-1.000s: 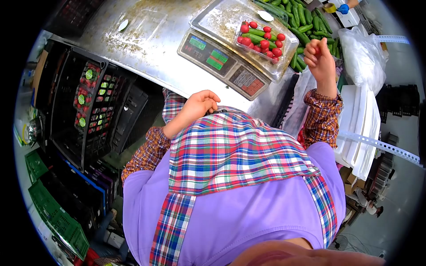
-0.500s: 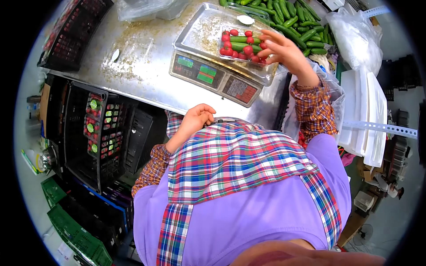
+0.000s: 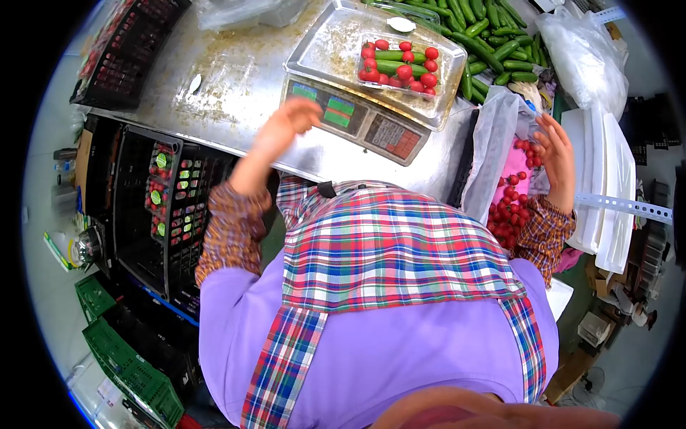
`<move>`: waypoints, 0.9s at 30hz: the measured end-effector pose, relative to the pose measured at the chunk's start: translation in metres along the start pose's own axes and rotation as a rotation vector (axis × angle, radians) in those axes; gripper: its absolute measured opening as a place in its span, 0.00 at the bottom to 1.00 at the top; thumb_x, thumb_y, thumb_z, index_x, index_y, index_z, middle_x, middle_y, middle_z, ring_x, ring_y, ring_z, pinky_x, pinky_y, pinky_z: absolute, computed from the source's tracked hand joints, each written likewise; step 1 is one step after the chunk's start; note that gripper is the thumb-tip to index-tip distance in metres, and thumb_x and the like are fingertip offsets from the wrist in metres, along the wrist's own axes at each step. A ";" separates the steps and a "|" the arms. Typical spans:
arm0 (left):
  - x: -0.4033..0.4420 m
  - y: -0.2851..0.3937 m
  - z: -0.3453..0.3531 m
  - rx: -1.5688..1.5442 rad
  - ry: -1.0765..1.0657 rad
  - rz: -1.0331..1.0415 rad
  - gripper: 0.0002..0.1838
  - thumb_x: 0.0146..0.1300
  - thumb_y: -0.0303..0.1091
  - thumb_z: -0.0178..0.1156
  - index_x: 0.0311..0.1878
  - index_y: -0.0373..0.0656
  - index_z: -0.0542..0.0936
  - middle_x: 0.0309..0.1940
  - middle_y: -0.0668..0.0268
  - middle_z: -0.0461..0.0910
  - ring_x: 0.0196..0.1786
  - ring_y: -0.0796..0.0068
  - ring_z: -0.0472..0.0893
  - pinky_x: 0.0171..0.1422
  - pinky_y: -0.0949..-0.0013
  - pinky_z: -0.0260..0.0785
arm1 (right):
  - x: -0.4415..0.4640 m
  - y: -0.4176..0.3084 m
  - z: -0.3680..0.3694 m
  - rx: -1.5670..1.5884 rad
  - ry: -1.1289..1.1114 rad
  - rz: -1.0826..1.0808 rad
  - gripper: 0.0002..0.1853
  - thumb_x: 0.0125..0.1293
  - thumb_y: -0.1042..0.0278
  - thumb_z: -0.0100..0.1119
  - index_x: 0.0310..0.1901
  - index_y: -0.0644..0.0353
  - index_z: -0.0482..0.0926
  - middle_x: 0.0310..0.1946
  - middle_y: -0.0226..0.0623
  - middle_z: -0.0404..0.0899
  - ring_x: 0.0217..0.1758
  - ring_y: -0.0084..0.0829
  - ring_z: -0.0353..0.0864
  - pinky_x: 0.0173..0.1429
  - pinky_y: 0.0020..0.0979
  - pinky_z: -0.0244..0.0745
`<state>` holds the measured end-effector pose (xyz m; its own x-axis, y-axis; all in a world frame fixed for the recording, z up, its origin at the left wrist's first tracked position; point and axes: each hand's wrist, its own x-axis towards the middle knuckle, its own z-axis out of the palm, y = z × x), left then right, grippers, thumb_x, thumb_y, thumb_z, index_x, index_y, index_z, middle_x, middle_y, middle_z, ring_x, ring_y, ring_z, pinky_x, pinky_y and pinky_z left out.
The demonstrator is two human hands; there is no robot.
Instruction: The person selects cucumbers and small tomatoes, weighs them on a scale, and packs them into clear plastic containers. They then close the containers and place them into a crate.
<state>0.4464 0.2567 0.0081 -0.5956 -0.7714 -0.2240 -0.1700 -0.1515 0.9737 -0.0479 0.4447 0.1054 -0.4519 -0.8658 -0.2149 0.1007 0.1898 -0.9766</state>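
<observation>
A clear plastic tray [image 3: 366, 80] of cherry tomatoes [image 3: 405, 72] and small cucumbers [image 3: 389, 67] rests on the metal pan [image 3: 325, 43] of a weighing scale [image 3: 361, 125]. Over the scale's left front corner is my left hand [image 3: 286, 125], smeared by motion; nothing shows in it. On the right, my right hand [image 3: 557, 154] is open, fingers stretched, above a plastic-lined crate [image 3: 493, 132] of loose cherry tomatoes [image 3: 509, 211]. It is beside a few tomatoes on the vine, and I cannot tell whether it touches them.
Many cucumbers [image 3: 493, 46] are heaped behind the scale. A clear plastic bag [image 3: 586, 61] lies at the back right, near white foam sheets [image 3: 600, 179]. Black crates with packed tomatoes [image 3: 161, 193] stand left of me. Another black crate [image 3: 125, 57] is on the steel table [image 3: 236, 100].
My right hand has left the tray on the scale and moved right, over the crate of loose tomatoes. My left hand has risen from my waist toward the scale's front.
</observation>
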 end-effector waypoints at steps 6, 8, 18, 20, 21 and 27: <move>0.118 0.093 -0.045 0.219 0.181 0.104 0.19 0.65 0.43 0.52 0.53 0.41 0.75 0.44 0.68 0.80 0.39 0.81 0.74 0.46 0.73 0.67 | -0.025 -0.002 -0.021 0.083 0.035 -0.092 0.21 0.70 0.67 0.48 0.61 0.66 0.66 0.57 0.43 0.71 0.43 0.24 0.77 0.39 0.21 0.72; 0.160 0.096 -0.025 0.306 0.129 -0.066 0.24 0.66 0.50 0.50 0.55 0.41 0.73 0.48 0.67 0.79 0.38 0.80 0.72 0.45 0.72 0.67 | -0.033 -0.008 -0.016 0.089 0.032 -0.116 0.21 0.70 0.67 0.48 0.61 0.66 0.66 0.57 0.43 0.71 0.42 0.23 0.77 0.39 0.21 0.72; 0.224 0.074 0.015 -0.166 0.188 0.094 0.30 0.68 0.59 0.42 0.57 0.40 0.71 0.40 0.69 0.80 0.39 0.77 0.72 0.48 0.68 0.64 | -0.041 -0.017 0.015 -0.032 -0.033 -0.162 0.18 0.69 0.65 0.50 0.57 0.62 0.70 0.50 0.35 0.75 0.36 0.19 0.76 0.35 0.17 0.70; 0.198 0.081 0.009 -0.124 0.114 0.213 0.22 0.69 0.50 0.46 0.54 0.42 0.74 0.34 0.70 0.80 0.41 0.76 0.75 0.50 0.66 0.65 | -0.038 -0.014 0.020 -0.024 -0.043 -0.106 0.18 0.69 0.64 0.50 0.57 0.61 0.70 0.50 0.35 0.76 0.36 0.19 0.76 0.34 0.17 0.71; 0.186 0.075 0.011 0.040 0.068 0.274 0.20 0.67 0.47 0.49 0.52 0.42 0.74 0.34 0.68 0.80 0.41 0.74 0.75 0.51 0.65 0.65 | -0.034 -0.011 0.025 -0.018 -0.052 -0.075 0.18 0.69 0.64 0.49 0.57 0.61 0.70 0.49 0.34 0.76 0.36 0.19 0.77 0.34 0.17 0.71; 0.138 0.005 0.024 0.718 0.090 0.682 0.19 0.56 0.35 0.63 0.50 0.41 0.75 0.43 0.53 0.76 0.45 0.56 0.76 0.51 0.59 0.68 | 0.025 0.027 0.090 -0.143 -0.278 0.136 0.29 0.66 0.58 0.54 0.64 0.62 0.60 0.49 0.38 0.76 0.29 0.23 0.79 0.22 0.19 0.70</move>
<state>0.3440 0.1643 -0.0190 -0.6860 -0.6030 0.4073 -0.2663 0.7289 0.6307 0.0230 0.3869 0.0742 -0.1823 -0.9175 -0.3534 0.0094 0.3578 -0.9337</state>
